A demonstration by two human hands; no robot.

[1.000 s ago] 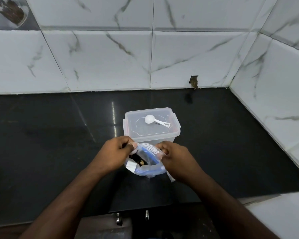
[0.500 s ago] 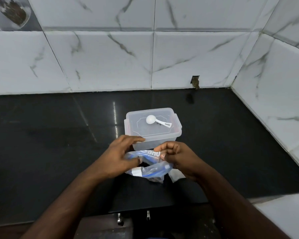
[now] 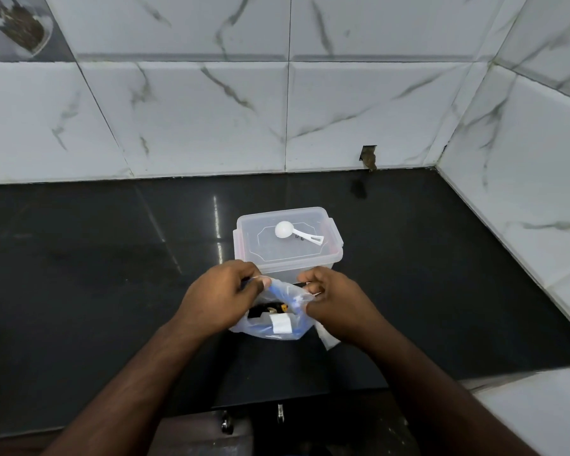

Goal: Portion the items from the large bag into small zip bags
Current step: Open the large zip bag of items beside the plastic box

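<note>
Lower centre of the frame, left hand point(image 3: 218, 299) and right hand point(image 3: 334, 302) pinch the plastic bag point(image 3: 278, 324) open; nothing looks portioned yet.

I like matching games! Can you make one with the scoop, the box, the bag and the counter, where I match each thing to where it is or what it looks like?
Things:
1. scoop
2. box
3. bag
4. counter

Clues:
A. black and shiny
B. held at the top by both hands
C. lying on a lid
D. clear plastic, standing just behind the bag

Pairs: 1-C, 2-D, 3-B, 4-A. The left hand and the right hand each pinch an edge of the bag's mouth.
</note>
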